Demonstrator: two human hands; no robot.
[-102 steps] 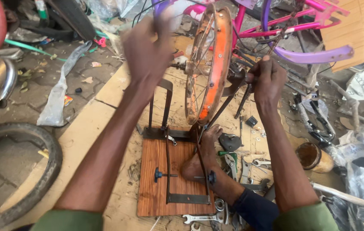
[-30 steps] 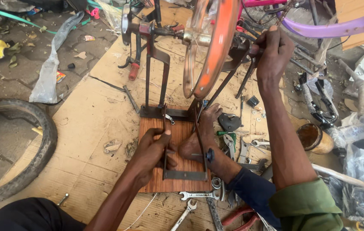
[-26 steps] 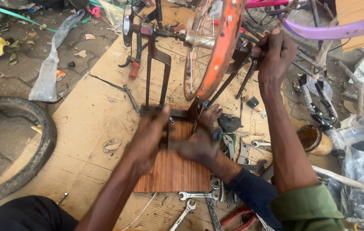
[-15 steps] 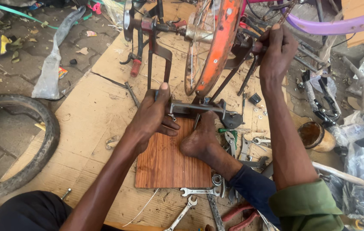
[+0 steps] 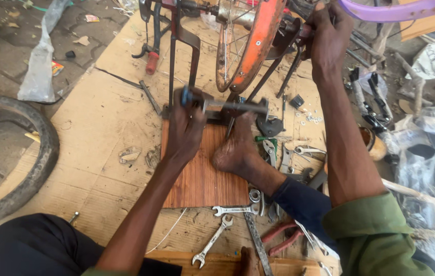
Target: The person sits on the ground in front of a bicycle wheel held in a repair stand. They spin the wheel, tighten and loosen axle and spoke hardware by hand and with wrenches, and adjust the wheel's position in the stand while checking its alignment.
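Cardboard floor (image 5: 99, 128); left hand (image 5: 184, 130) fingers grasp metal bar (image 5: 232, 106); right hand (image 5: 327, 41) grips stand arm (image 5: 291, 38).

Orange wheel rim (image 5: 258, 41) cut off by the top edge, hub and upper spokes out of frame; purple bicycle frame tube (image 5: 391, 9) likewise clipped. Metal bar (image 5: 232, 106) under the left hand (image 5: 184, 128) motion-blurred, its form and the grip on it not discernible. Right hand (image 5: 327, 38) closed over something near the stand arm, object concealed by the fingers; old tyre (image 5: 28, 168) cropped at the left edge.
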